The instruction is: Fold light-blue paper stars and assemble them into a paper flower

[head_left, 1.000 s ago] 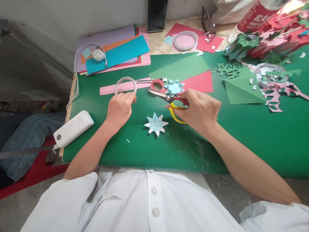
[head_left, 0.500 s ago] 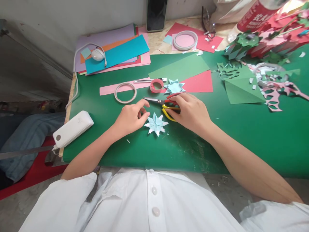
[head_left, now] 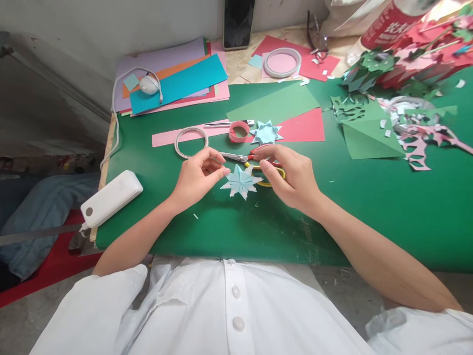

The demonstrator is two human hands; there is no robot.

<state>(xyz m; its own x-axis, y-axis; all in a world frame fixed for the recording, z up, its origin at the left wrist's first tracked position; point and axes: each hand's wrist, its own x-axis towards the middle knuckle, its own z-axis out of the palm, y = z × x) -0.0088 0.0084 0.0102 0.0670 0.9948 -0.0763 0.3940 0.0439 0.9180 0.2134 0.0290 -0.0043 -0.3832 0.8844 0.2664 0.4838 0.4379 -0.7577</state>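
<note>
My left hand [head_left: 199,173] pinches a point of a light-blue folded paper star [head_left: 241,181] with white-tipped points; the star is tilted up. My right hand [head_left: 293,178] is just right of the star, thumb and fingers apart, holding nothing. Beneath its fingers are scissors [head_left: 242,158] with red and yellow handles, lying on the green table surface [head_left: 221,231], blades to the left. A second light-blue paper star [head_left: 266,132] lies behind my right hand. Beside that star stands a pink paper ring [head_left: 239,139], and a roll of white tape [head_left: 176,143] is behind my left hand.
A white power bank [head_left: 113,198] lies on the left edge. Coloured paper sheets [head_left: 181,88] are stacked at the back left, below a phone [head_left: 238,24]. On the right are green cut paper [head_left: 371,138], paper scraps and paper flowers [head_left: 406,66] beside a bottle [head_left: 384,24].
My left hand has taken hold of the paper star and lifted and tilted it. My right hand has let go of the scissors, which now lie on the table.
</note>
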